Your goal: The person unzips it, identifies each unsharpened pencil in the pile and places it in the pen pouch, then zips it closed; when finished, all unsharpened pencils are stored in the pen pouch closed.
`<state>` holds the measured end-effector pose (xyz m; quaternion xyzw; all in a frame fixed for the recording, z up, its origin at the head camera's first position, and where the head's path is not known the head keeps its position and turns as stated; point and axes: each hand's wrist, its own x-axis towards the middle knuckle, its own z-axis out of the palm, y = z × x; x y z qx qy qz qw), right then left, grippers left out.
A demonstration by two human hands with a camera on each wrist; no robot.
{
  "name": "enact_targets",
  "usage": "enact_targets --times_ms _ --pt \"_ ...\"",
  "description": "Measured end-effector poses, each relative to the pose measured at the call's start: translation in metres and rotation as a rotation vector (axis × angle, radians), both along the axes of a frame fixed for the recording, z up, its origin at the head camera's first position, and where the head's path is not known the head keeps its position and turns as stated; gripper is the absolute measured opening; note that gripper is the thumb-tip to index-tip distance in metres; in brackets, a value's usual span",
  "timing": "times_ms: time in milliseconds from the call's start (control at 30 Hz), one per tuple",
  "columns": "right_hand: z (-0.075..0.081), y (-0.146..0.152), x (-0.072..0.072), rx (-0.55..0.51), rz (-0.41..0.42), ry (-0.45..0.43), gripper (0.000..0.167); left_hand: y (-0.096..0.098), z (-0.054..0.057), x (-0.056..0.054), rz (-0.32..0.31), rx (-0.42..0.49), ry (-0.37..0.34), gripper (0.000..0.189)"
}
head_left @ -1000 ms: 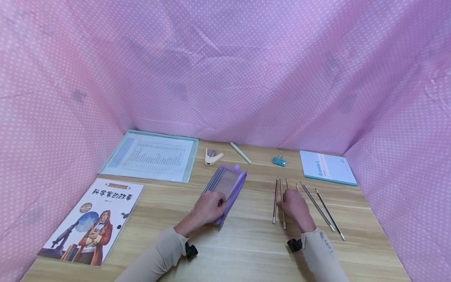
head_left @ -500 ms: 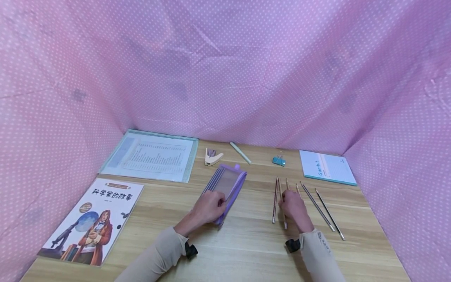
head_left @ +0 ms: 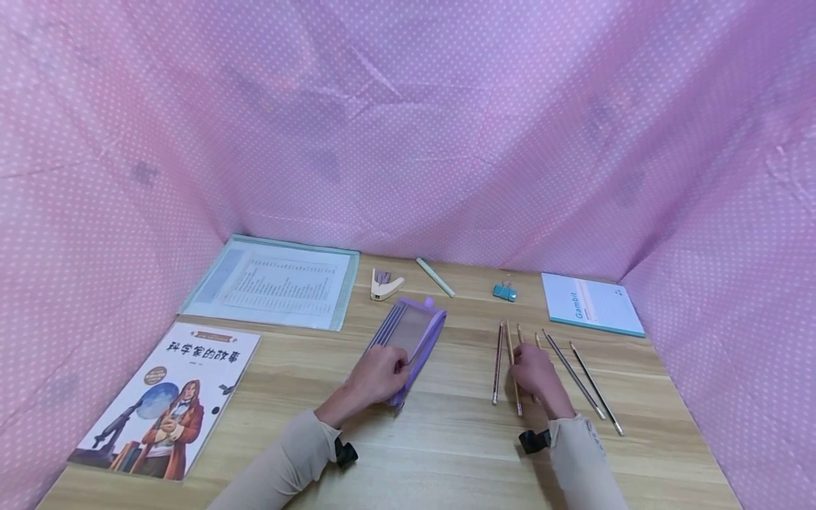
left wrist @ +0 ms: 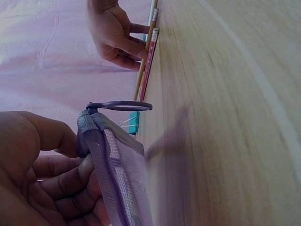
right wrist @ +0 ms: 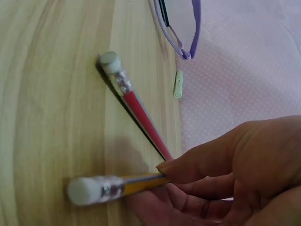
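Note:
My left hand grips the near end of a purple mesh zip pencil case, thumb and curled fingers at its edge in the left wrist view. A dark zipper pull ring stands out from the case's corner. To the right, my right hand pinches a yellow pencil between thumb and fingers, its white eraser end toward the wrist camera. A red pencil lies on the table just left of it. Partly hidden under the right hand are more pencils, and two dark pencils lie to its right.
Behind the case are a small stapler, a pale green pen and a teal binder clip. A notebook lies back right. At left are a document folder and a picture book. Pink dotted cloth surrounds the table.
The yellow pencil's eraser end has shifted slightly to the right, with small movements of my right hand. My left hand and the pencil case have stayed in place.

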<state>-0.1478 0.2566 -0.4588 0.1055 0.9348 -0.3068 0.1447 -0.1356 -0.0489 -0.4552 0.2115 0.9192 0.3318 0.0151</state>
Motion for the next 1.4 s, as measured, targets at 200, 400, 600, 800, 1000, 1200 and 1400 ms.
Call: enact_targets --times_ms 200,400,600,800,1000,1200,1400 --pt "0.001 0.008 0.004 -0.109 -0.042 0.010 0.043 0.000 0.000 0.001 -0.002 0.004 -0.005 0.010" --pt "0.003 0.019 0.003 -0.193 -0.068 0.035 0.042 0.000 0.000 0.001 -0.003 0.000 -0.004 0.010" --pt "0.005 0.025 0.003 -0.321 -0.106 0.013 0.042 0.001 -0.001 0.000 0.001 0.000 -0.004 0.010" --pt "0.003 0.030 0.004 -0.450 -0.120 0.018 0.046 0.000 -0.002 0.000 0.001 -0.006 0.002 0.010" --pt "-0.001 0.034 0.005 -0.652 -0.099 0.006 0.052 0.001 -0.001 0.000 0.003 -0.008 -0.008 0.010" --pt "-0.003 0.034 0.005 -0.833 -0.056 -0.025 0.055 0.001 -0.002 0.000 -0.002 -0.001 -0.008 0.010" --pt "-0.007 0.032 0.004 -0.985 -0.038 -0.051 0.053 0.000 0.000 0.000 0.001 0.002 -0.001 0.011"
